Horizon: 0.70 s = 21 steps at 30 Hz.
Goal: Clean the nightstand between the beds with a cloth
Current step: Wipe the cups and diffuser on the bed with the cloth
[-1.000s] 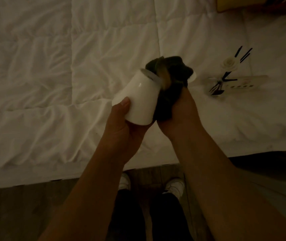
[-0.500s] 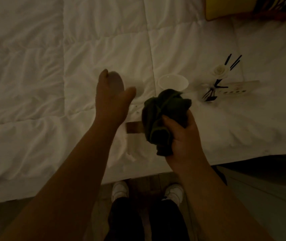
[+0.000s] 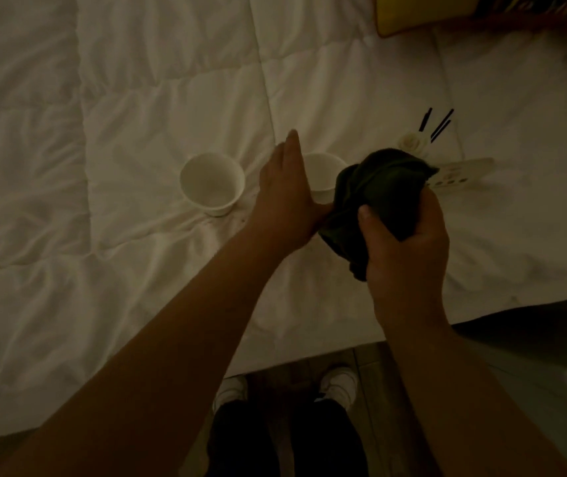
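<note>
Two white cups on the bed: one cup [image 3: 212, 183] standing clear at left, second cup [image 3: 321, 173] partly hidden behind the left hand [image 3: 287, 194]. One dark cloth [image 3: 376, 197], bunched. Two hands: left, and right hand [image 3: 404, 246]. One white bed cover [image 3: 120, 98]. One flower-shaped white ornament [image 3: 412, 142]. Three thin black sticks [image 3: 441, 125] showing by it. One white power strip [image 3: 461, 172], socket count too dim to tell. One yellow cushion [image 3: 419, 12] at top edge. Two white shoes: one shoe [image 3: 230, 390], other shoe [image 3: 339, 385].
</note>
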Each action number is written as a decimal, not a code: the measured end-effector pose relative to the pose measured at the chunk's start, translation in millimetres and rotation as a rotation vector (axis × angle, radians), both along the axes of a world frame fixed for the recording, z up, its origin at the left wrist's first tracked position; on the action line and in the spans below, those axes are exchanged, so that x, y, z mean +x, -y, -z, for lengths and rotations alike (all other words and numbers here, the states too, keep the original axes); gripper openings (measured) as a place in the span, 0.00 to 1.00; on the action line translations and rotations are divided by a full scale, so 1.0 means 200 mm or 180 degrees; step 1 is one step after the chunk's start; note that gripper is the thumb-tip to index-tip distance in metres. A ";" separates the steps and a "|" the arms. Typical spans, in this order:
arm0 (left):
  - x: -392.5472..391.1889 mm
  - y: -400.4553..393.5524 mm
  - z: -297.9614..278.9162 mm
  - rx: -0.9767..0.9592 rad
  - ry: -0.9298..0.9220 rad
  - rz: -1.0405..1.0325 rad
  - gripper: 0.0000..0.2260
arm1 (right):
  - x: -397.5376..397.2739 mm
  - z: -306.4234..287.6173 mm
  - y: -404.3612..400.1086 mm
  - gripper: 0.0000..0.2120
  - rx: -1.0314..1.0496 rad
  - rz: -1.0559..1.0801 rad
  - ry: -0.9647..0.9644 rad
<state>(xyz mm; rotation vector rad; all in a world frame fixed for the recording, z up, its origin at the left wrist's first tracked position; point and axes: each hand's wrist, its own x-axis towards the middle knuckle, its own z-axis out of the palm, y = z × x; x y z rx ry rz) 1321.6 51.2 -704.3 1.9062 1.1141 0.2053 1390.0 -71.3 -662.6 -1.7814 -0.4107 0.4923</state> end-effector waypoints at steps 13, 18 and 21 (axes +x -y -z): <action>-0.19 0.11 -0.03 -0.0079 0.0987 0.0856 0.50 | 0.04 -0.04 -0.19 0.05 -0.2168 -0.2054 0.2168; -0.26 0.08 -0.07 0.1175 0.0527 0.1944 0.47 | 0.03 -0.07 -0.15 0.13 -0.2283 -0.3243 0.1209; -0.29 0.07 -0.08 0.1166 0.0286 0.2261 0.47 | 0.05 -0.06 -0.13 0.10 -0.2024 -0.3054 0.0217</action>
